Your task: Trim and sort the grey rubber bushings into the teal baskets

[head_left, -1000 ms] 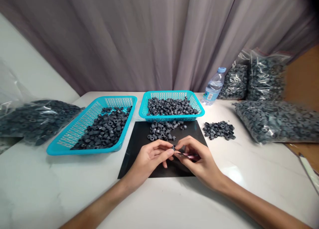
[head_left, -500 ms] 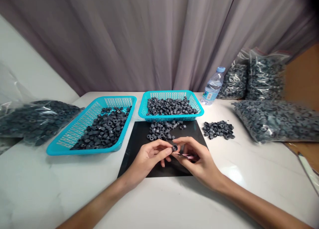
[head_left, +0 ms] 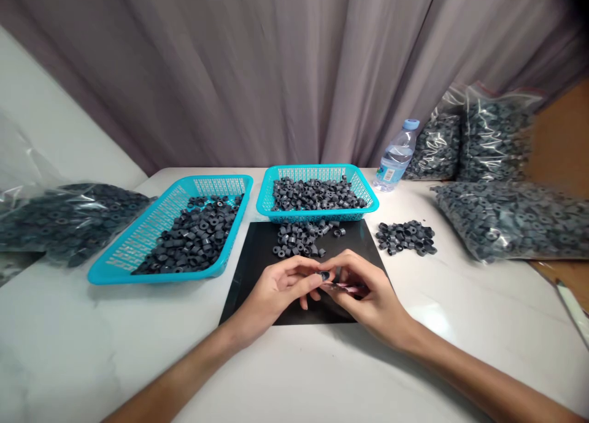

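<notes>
Between my left thumb and fingers I pinch a small dark grey plastic ring [head_left: 324, 276], its hollow side partly showing. My left hand [head_left: 278, 286] is closed on it above the black mat [head_left: 243, 288]. Close against it from the right, my right hand [head_left: 368, 288] is closed round a thin pinkish tool [head_left: 348, 287], whose kind I cannot make out. The tool's tip is near the ring; whether they touch is hidden by the fingers. A loose pile of similar grey rings [head_left: 297, 239] lies on the mat just beyond my hands.
Two blue plastic baskets [head_left: 151, 280] [head_left: 317, 214] hold many grey rings. Right of the mat lies a smaller ring pile [head_left: 405, 237]. A water bottle [head_left: 396, 156] stands behind it. Filled clear bags [head_left: 515, 221] [head_left: 83, 221] lie at both sides.
The ring has turned between my fingers, its opening now seen at a different angle. My hands stay nearly in place, and the whole view has shifted slightly.
</notes>
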Available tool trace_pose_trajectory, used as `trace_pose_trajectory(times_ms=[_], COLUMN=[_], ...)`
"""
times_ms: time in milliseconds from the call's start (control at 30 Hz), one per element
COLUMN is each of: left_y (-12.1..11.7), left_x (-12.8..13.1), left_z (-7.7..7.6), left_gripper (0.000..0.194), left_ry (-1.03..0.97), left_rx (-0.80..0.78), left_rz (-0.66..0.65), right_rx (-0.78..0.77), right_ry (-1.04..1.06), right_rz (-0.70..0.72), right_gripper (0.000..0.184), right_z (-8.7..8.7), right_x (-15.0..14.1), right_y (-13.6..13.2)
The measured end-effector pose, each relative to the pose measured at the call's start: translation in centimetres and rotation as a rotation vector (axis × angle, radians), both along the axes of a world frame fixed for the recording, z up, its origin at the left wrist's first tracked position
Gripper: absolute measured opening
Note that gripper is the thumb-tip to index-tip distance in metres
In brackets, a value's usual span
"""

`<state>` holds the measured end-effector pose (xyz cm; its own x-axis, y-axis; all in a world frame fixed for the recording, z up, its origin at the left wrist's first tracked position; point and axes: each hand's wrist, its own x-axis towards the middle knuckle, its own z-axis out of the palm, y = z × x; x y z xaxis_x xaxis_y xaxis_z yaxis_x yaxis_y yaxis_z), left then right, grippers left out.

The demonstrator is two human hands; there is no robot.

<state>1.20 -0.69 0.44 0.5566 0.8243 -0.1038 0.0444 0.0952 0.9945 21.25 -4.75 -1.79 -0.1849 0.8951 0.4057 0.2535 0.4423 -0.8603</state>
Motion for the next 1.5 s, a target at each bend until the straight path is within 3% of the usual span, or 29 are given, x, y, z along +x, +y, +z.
trace_pose_trajectory(times_ms=[200, 400, 1000, 1500], left_y=[-0.1, -0.2, -0.2, 0.0], left_x=[0.2, 0.4, 0.0, -0.2], left_z=[0.5, 0.9, 0.7, 1.1], left_gripper=[0.028, 0.028, 0.031, 0.027], left_ry=[-0.014, 0.007, 0.035, 0.032], left_rx=[-0.016, -0.044, -0.025, -0.015], left_rz=[0.037, 0.062, 0.100, 0.138], right_rx=[0.006, -0.104, -0.069, -0.169], right_ry=[0.001, 0.052, 0.012, 0.096], right_rz=[-0.013, -0.027, -0.008, 0.000], right_gripper=[0.020, 0.027, 0.020, 0.020], right_z=[0.0, -0.3, -0.2, -0.1], right_x=[0.1, 0.0, -0.1, -0.1], right_y=[0.0, 0.0, 0.1, 0.2])
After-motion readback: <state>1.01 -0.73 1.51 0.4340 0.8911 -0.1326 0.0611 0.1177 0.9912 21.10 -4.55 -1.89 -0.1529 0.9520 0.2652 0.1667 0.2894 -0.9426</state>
